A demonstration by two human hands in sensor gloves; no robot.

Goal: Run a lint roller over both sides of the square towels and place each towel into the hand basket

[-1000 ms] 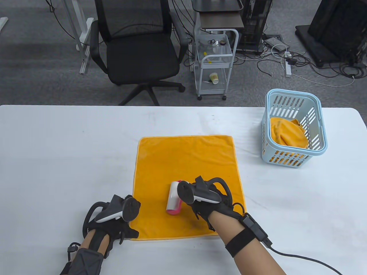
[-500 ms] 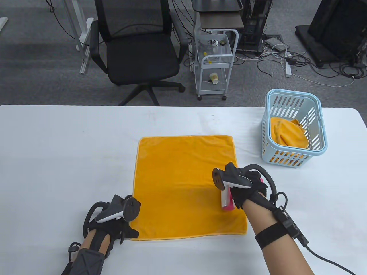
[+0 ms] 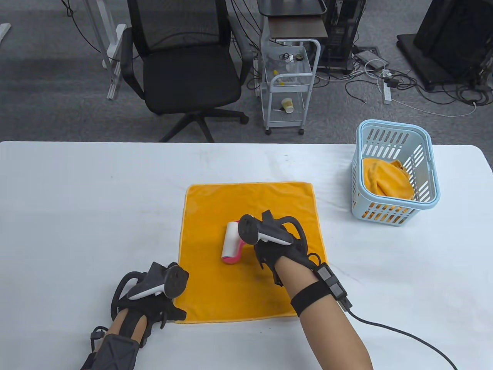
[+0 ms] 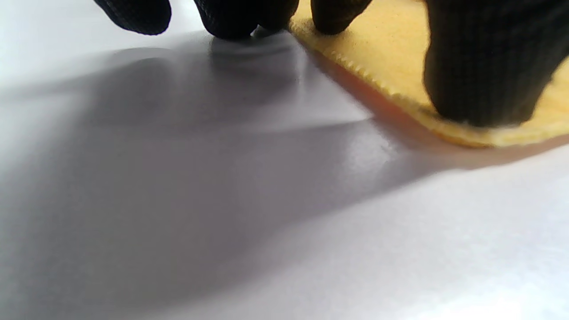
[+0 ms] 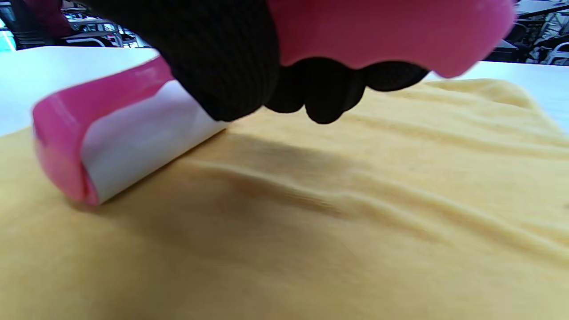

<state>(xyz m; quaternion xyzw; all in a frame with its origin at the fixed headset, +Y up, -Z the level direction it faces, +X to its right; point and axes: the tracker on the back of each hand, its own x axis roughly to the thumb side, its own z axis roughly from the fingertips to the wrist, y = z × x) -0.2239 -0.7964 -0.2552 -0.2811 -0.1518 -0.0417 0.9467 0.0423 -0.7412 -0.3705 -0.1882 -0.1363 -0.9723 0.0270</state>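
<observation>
Table view shows a white surface [image 3: 96, 200] with an orange square towel [image 3: 215, 208] spread flat near its middle. The right hand [image 3: 269, 246] has its grip curled round the pink handle of the lint roller [image 3: 231, 243], whose white roll lies on the towel around its centre; the right wrist view confirms the fingers [image 5: 222, 58] wrapped over the handle and the roll touching the cloth, which shows low ripples beside it. The left hand [image 3: 154, 296] rests at the towel's near left corner; in the left wrist view its fingertips [image 4: 484, 80] press straight down, one on the towel's hemmed edge, the others on or just beside the bare surface. That grip holds nothing.

At the far right of the surface, well apart from the towel, stands the light blue hand basket [image 3: 431, 173] with slotted walls, and a crumpled orange towel [image 3: 385, 181] lies inside it.

Beyond the far edge, grey carpet [image 3: 50, 96] covers the floor. A black mesh office chair [image 3: 181, 65] stands behind the surface, left of centre. Beside it is a white wire trolley [image 3: 290, 84] on castors, with small items on its shelves and a paper cup [image 3: 287, 105] lying on the lowest one. Cables and a white power strip [image 3: 386, 90] trail over the carpet to the right, near dark equipment in the corner.
</observation>
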